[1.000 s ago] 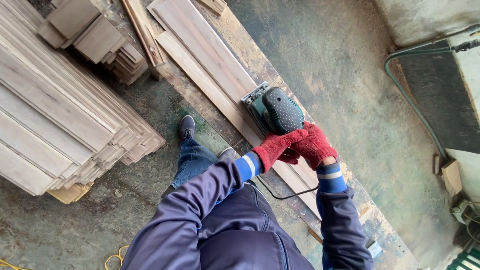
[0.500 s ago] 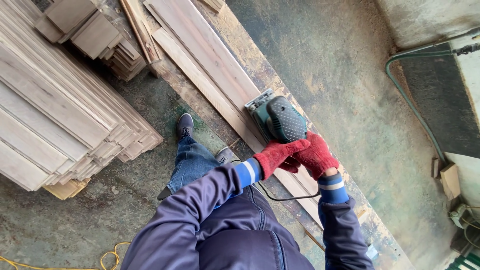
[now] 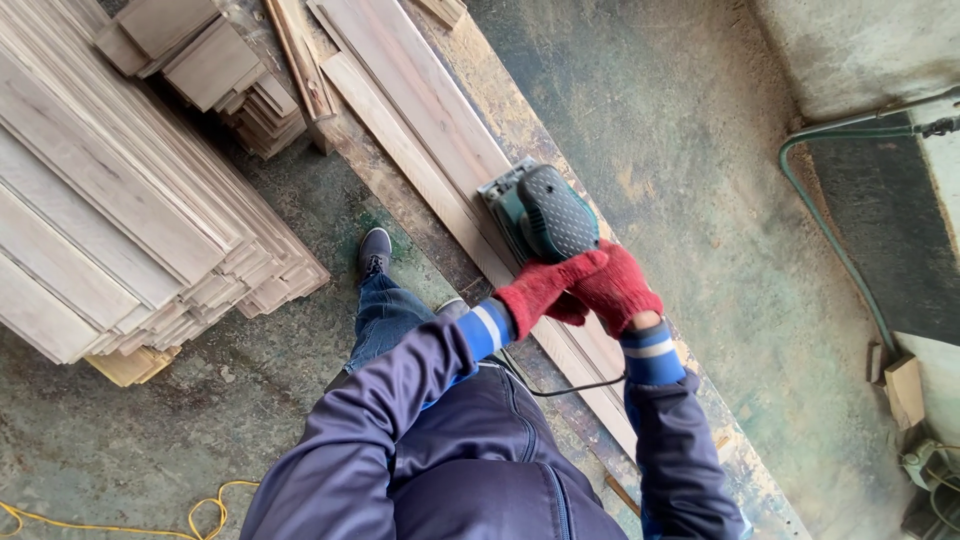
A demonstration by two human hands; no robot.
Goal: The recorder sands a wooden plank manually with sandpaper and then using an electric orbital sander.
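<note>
You stand on a rough grey-green concrete floor (image 3: 700, 180) with pale dust spread over it. On your left sits a big stack of long pale wooden boards (image 3: 110, 220), one on top of another. Behind that stack lie some shorter wood blocks (image 3: 200, 60) in a loose pile. A yellow cord (image 3: 150, 522) curls on the floor near the bottom left corner. On your right a thin green hose (image 3: 830, 240) bends along the floor beside a dark mat (image 3: 890, 230). A pale wall (image 3: 850, 50) rises in the top right corner. A small wood block (image 3: 905, 390) rests near the right edge. Soft, even daylight fills the place, with no hard shadows.
</note>
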